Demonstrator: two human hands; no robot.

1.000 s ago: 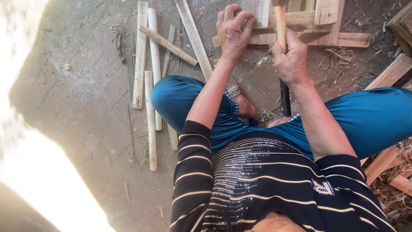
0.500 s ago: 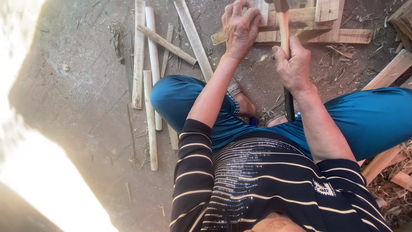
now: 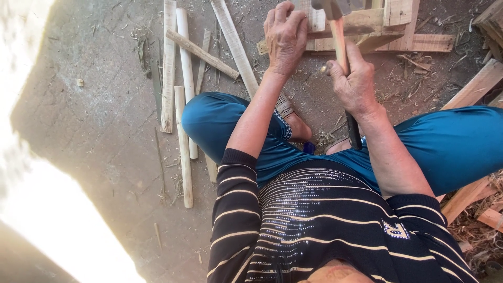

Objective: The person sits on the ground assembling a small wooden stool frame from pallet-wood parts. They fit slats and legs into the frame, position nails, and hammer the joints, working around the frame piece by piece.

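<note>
Hammer [image 3: 339, 36] head cut off above

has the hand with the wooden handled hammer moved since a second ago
Yes. The right hand gripping the wooden-handled hammer has slid down-frame, away from the nailed pale wooden frame.

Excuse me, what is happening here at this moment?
A person sits on the ground and works on a wooden frame. The right hand grips a hammer by its wooden handle, head raised over the frame. The left hand presses down on the frame's slats. Loose wooden sticks lie on the ground to the left.
</note>
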